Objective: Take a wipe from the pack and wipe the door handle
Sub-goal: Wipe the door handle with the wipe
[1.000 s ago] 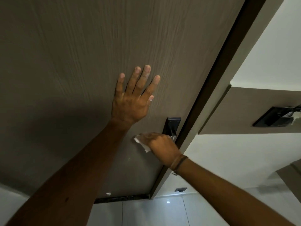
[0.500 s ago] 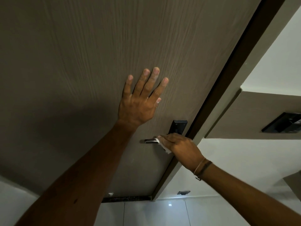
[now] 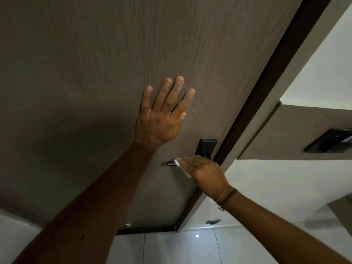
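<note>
from the head camera, the left hand [image 3: 160, 121] lay flat on the brown wood-grain door [image 3: 95, 73], fingers spread and empty, above and left of the lock. the right hand [image 3: 205, 172] was curled over a white wipe [image 3: 182, 167], pressing it around the metal lever door handle [image 3: 171, 163], whose bare tip stuck out to the left of the fingers. the black lock plate [image 3: 206, 147] sat just above that hand, beside the door's dark edge. a thin band [image 3: 227, 197] circled the right wrist.
</note>
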{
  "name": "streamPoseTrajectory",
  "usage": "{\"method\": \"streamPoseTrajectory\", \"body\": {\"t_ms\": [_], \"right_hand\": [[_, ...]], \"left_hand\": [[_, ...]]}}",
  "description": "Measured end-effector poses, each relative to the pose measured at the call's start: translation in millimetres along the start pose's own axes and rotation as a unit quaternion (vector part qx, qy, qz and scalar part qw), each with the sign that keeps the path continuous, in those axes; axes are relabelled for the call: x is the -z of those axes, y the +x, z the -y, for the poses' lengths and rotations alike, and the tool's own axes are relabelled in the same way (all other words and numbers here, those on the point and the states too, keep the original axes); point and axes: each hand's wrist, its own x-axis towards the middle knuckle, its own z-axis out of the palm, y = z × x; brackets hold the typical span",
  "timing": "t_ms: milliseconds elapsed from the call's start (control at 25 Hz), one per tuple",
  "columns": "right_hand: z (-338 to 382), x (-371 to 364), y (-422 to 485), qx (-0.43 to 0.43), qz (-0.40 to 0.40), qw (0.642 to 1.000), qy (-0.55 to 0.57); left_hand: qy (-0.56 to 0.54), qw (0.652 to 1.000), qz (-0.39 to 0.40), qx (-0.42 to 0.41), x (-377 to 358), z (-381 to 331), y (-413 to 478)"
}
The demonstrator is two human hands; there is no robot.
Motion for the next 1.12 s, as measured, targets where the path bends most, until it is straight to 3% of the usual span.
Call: {"method": "streamPoseTrajectory", "body": {"t_ms": [120,240,400,520,640,720,760,880,920,1040,1120], "right_hand": [[16,-11,10,0.038,0.002,0.998,0.048],[-16,9,-14,0.031,0.014,0.999,0.012],[-18,38,-31,-0.103,-0.058,0.992,0.046],[-12,64,-50,-0.31,-0.154,0.92,0.186],[-18,91,-95,-0.459,-0.173,0.774,0.401],[-28,113,-124,-0.494,-0.166,0.7,0.489],[-33,126,-139,-0.5,-0.156,0.68,0.513],[-60,163,-180,-0.508,-0.135,0.67,0.524],[-74,173,-198,-0.516,-0.133,0.676,0.509],[-125,193,-255,-0.551,-0.136,0.675,0.472],[-170,199,-303,-0.58,-0.143,0.652,0.466]], "left_hand": [[0.004,1.0,-0.011,-0.008,-5,-1,-4],[-0.007,1.0,-0.018,-0.01,-8,2,-8],[0.007,0.999,0.024,-0.022,4,1,-3],[-0.047,0.994,0.099,0.018,30,-5,3],[-0.205,0.972,0.091,0.071,76,-61,7],[-0.383,0.915,0.119,0.043,107,-127,3],[-0.463,0.866,0.182,0.05,122,-160,4],[-0.593,0.67,0.427,0.13,137,-238,17],[-0.599,0.63,0.474,0.141,132,-264,22],[-0.614,0.565,0.523,0.174,113,-352,32],[-0.63,0.535,0.528,0.195,97,-422,35]]}}
